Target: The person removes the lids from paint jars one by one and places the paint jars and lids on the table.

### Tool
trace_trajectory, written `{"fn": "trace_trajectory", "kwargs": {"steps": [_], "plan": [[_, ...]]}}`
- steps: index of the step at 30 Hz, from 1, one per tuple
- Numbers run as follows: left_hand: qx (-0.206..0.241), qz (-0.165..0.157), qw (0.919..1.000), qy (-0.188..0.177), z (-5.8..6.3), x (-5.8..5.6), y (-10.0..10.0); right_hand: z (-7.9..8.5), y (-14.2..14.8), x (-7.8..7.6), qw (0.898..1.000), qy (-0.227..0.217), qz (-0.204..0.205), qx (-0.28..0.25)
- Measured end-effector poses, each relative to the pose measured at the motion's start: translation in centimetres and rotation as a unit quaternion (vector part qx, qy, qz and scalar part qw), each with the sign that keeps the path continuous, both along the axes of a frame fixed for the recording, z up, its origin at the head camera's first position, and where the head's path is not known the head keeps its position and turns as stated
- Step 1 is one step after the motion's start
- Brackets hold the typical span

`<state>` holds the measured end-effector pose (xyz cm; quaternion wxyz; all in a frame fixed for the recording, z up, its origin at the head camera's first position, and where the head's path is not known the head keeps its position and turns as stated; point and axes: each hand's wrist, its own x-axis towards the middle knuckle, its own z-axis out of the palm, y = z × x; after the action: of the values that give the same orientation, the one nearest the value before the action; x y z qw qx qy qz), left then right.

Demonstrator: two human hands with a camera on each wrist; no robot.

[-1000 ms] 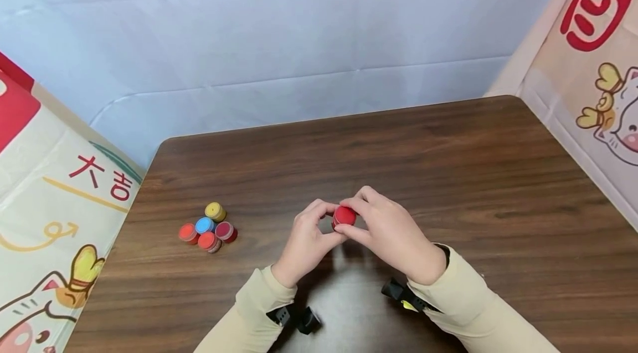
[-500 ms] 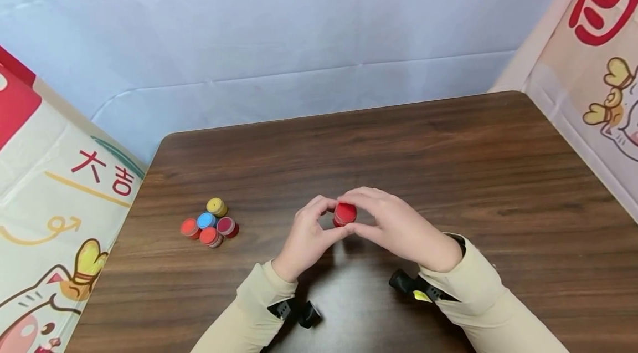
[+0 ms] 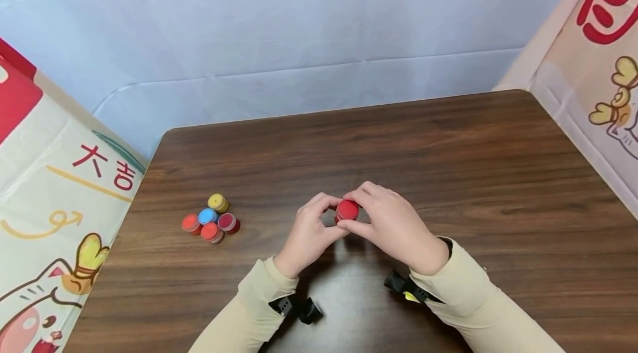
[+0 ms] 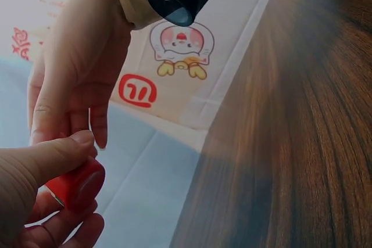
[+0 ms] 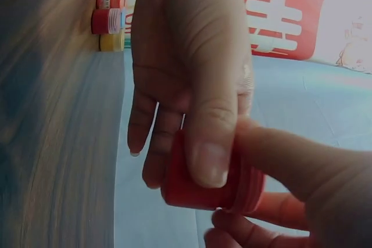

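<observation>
Red round plastic jar (image 3: 347, 210) looks light, stiff, best gripped by its sides: our left hand (image 3: 308, 231) pinches its body (image 5: 176, 178), our right hand (image 3: 394, 226) its lid (image 5: 252, 191).

Middle jar (image 3: 347, 210): red lid, red body.
Left group: yellow jar (image 3: 218, 203); blue-lidded jar (image 3: 207, 216); left jar (image 3: 191, 224), orange-red lid; near jar (image 3: 212, 233), orange-red lid, pale print on side; dark red jar (image 3: 229, 223).
Desk (image 3: 448, 175): dark brown, streaked wood grain.
Far cloth (image 3: 249, 37): pale blue.
Left cloth (image 3: 30, 170): white; red block (image 3: 17, 101), red characters (image 3: 91, 159), yellow looped arrow (image 3: 30, 238), cartoon cat (image 3: 37, 308) in white, orange, pink.
Right cloth (image 3: 563, 70): cream, red emblem (image 3: 603, 16).
Sleeves (image 3: 236, 314): cream.
Wrist straps (image 3: 284, 306): black; yellow tag (image 3: 411, 297) on the right one.
</observation>
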<state>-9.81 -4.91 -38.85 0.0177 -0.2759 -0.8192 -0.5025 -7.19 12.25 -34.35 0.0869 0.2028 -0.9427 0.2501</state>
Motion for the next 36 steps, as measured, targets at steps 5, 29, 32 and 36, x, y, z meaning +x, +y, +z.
{"fn": "trace_trajectory", "kwargs": {"steps": [5, 29, 32, 36], "plan": [[0.001, 0.004, 1.0, 0.002, 0.01, -0.07, -0.06, 0.2, 0.27, 0.0, 0.999, -0.006, 0.034, -0.02], [0.006, -0.001, 1.0, -0.006, -0.02, -0.31, 0.18, 0.35, 0.21, -0.07, 1.0, -0.005, -0.009, -0.011], [0.003, 0.003, 1.0, -0.007, 0.01, -0.33, 0.1, 0.32, 0.36, -0.08, 1.0, 0.007, 0.013, -0.011], [-0.003, 0.007, 1.0, -0.002, 0.03, -0.4, 0.0, 0.33, 0.65, -0.12, 0.999, 0.02, 0.049, -0.006]]}}
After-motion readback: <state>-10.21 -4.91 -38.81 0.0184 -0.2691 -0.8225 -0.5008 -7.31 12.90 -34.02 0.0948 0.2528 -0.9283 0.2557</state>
